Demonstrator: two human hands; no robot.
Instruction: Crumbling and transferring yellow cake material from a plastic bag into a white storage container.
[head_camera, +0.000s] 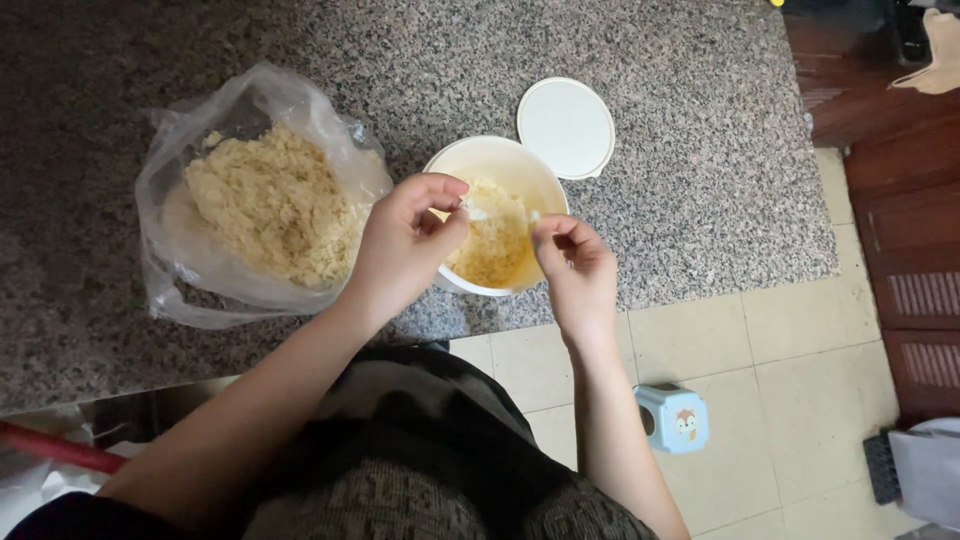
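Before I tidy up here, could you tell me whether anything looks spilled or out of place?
Nothing looks spilled. The white bowl sits close to the granite counter's front edge, partly overhanging it; its lid lies flat behind it.

White round bowl (500, 165) upright at bench (700, 150) front edge, lid off, part-filled with pale yellow crumbly mix (495, 245), small white utensil (474, 212) over it.
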